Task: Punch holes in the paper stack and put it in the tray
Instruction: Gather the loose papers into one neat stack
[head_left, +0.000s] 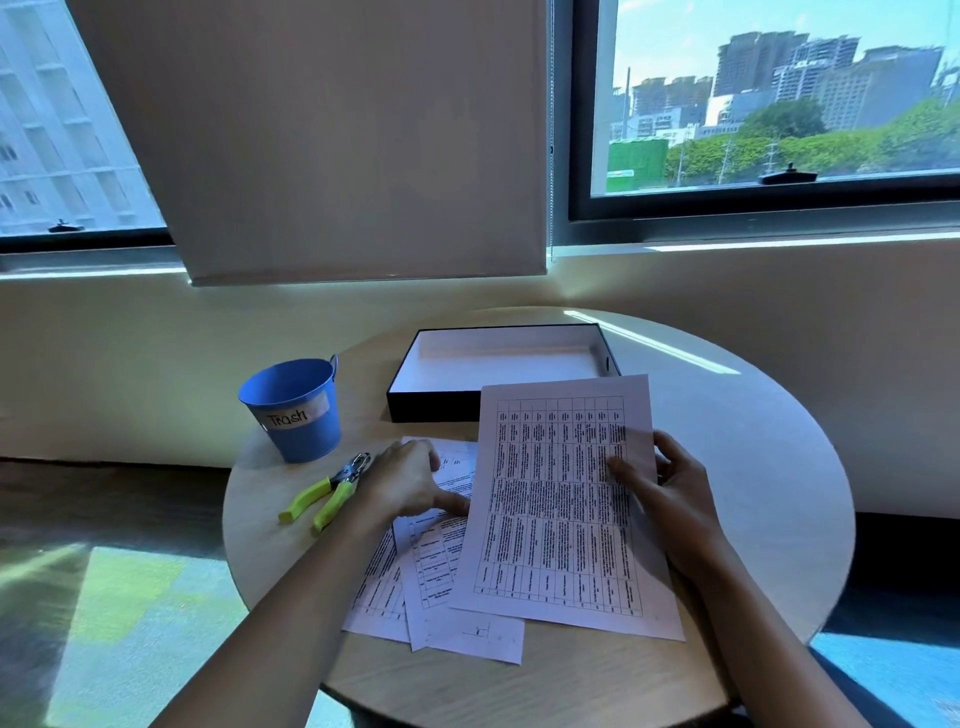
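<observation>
Bright daylight enters through two wide glass windows (779, 104), casting a glare stripe across the round pale wooden table (727, 415). Edges curve with wide-angle distortion; printed text looks soft.

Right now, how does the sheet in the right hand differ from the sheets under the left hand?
The top sheet is pinched at its right edge by the right hand; the loose sheets lie on the table under the left hand. The top sheet shows whole; the loose sheets are fanned, overlapping and partly covered. All are white pages printed with tables, and none is in the tray.
</observation>
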